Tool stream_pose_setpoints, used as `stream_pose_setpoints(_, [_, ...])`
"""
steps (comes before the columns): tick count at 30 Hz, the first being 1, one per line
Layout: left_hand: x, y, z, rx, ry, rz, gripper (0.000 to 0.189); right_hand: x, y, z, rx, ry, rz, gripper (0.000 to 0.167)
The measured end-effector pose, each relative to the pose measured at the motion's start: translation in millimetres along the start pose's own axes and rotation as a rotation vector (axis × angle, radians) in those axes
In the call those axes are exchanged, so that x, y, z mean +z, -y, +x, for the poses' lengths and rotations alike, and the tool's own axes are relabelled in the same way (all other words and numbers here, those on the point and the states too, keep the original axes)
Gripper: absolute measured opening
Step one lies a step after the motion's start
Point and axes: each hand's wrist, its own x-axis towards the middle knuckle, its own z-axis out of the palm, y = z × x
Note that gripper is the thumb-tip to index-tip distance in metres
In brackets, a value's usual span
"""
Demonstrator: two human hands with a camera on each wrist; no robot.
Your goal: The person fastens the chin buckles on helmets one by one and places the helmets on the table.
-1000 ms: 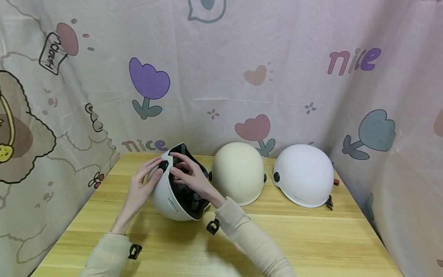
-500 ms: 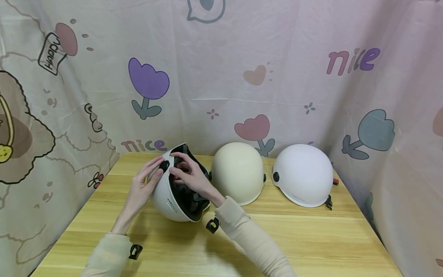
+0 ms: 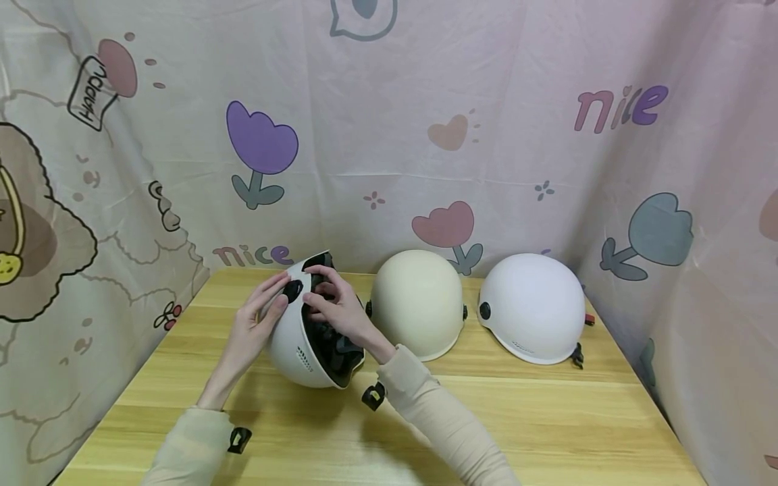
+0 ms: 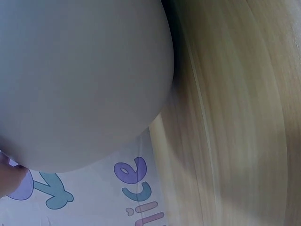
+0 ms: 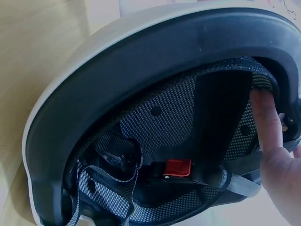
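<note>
A white helmet (image 3: 290, 358) stands tilted on its side at the left of the table, its dark opening towards the right. My left hand (image 3: 254, 320) holds its outer shell, thumb and fingers around a black round cap (image 3: 293, 291) near the rim. My right hand (image 3: 340, 310) grips the rim from the opening side, with fingers reaching inside. In the right wrist view, fingers (image 5: 268, 122) lie against the mesh lining (image 5: 164, 113). A red buckle piece (image 5: 178, 167) on black straps shows inside. The left wrist view shows mostly smooth shell (image 4: 84, 84).
A cream helmet (image 3: 417, 304) sits dome up close to the right of the held one. Farther right is another white helmet (image 3: 532, 307), with a black buckle (image 3: 577, 355) sticking out at its lower edge. A printed cloth (image 3: 377, 135) hangs behind the wooden table (image 3: 340, 439).
The held helmet has turned slightly, its black cap and upper rim shifting a little to the right. Both hands keep their places on it, moving slightly with it.
</note>
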Motion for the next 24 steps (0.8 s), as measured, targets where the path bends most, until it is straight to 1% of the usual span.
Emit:
stream_pose_setpoints(10, [0.2,-1.5,0.7,-0.001,-0.003,0.008,0.039,-0.3,0.1,0.7,-0.004,-0.012,0.010,0.044])
stream_pose_setpoints(19, [-3.6,-8.2,3.6,0.038,-0.036,0.015,0.038,2.7,2.2,-0.7,-0.005,-0.037,0.099,0.047])
stream_pose_setpoints(24, [-7.2,-6.6,2.6,0.025,-0.052,0.022,0.038,2.7,-0.6,-1.8,-0.033,-0.049,0.145,0.048])
